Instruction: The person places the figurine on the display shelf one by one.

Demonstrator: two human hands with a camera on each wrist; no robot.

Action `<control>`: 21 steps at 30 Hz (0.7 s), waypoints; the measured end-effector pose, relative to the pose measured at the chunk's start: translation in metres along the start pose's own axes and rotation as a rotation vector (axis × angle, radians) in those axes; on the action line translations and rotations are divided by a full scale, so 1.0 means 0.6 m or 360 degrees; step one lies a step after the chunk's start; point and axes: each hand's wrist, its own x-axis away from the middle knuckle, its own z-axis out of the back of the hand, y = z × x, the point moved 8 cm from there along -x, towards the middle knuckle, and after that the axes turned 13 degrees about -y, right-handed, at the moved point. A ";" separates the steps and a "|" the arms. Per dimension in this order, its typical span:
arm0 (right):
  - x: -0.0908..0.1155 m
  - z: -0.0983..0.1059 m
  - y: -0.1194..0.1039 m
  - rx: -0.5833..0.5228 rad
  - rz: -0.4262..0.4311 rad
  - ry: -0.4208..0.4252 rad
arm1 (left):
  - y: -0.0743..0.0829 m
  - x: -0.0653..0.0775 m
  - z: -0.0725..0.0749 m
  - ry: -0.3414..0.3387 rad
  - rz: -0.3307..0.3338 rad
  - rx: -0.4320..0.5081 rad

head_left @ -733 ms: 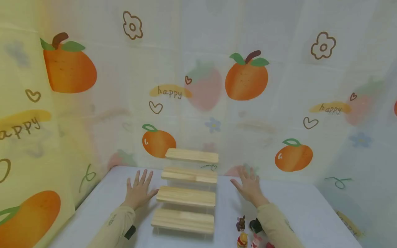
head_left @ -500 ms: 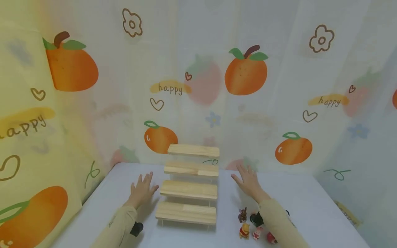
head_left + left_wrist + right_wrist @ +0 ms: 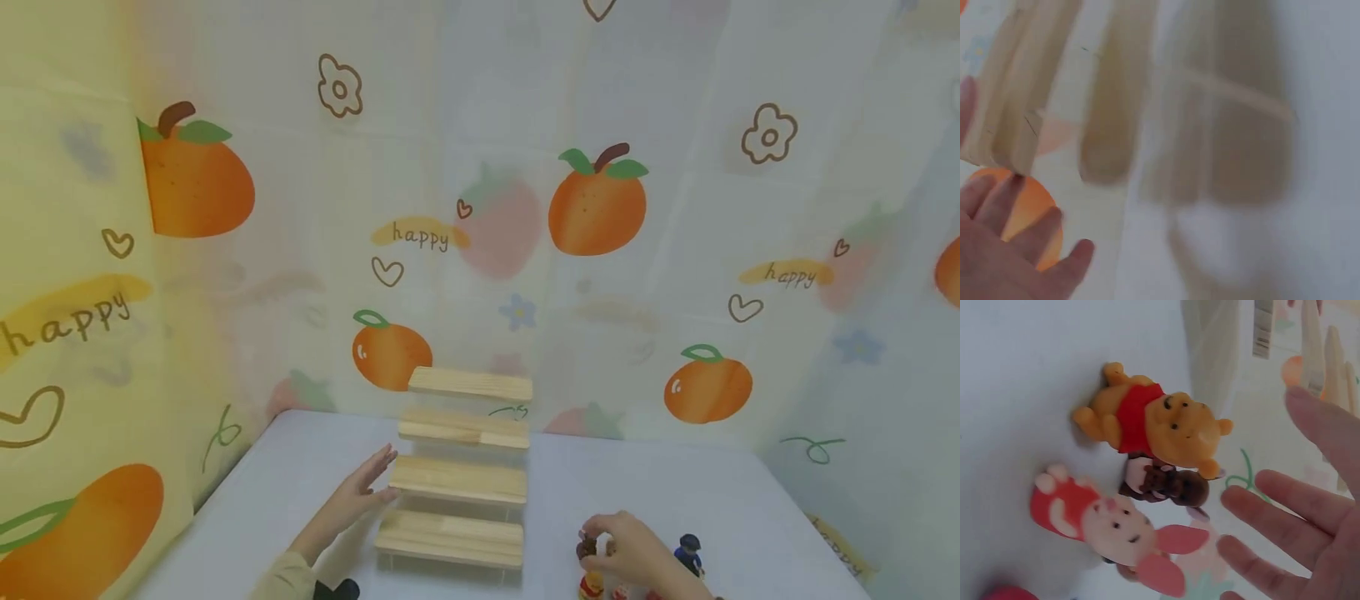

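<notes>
Our right hand [image 3: 633, 550] has come away from the far side of the desk [image 3: 645, 475] down to a brown long-eared figurine [image 3: 1154, 481], while our left hand [image 3: 356, 496] has swung its fingers toward the four-tier wooden shelf [image 3: 459, 479]. We work on a white surface enclosed by cloth walls [image 3: 480, 100], the left one yellowish, printed with oranges [image 3: 597, 208], pale strawberries [image 3: 501, 225], outlined flowers [image 3: 339, 89] and the word "happy". The shelf climbs on clear supports toward the back wall, its top tier overlapping one orange in our head view. Left of it, our left hand is open, fingers extended; we cannot tell whether it touches the wood. Our right hand is also open, its fingers parted around the brown figurine without gripping it, and it hides part of the group from above. On the desk, Winnie the Pooh [image 3: 1138, 419] and Piglet [image 3: 1104, 525] stand in front of the brown figurine, and a figurine in a dark cap [image 3: 688, 554] stands to the right of our hand. We see only the edge of a red thing [image 3: 1010, 594] beside Piglet
</notes>
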 end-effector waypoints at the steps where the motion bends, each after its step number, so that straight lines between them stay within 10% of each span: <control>1: 0.002 -0.008 0.009 -0.0056 -0.0032 -0.0030 | -0.002 0.000 -0.006 -0.0021 -0.0001 0.0036; 21: 0.001 -0.052 0.051 -0.0181 0.0085 -0.0093 | -0.030 0.003 -0.029 0.0295 0.0024 0.0343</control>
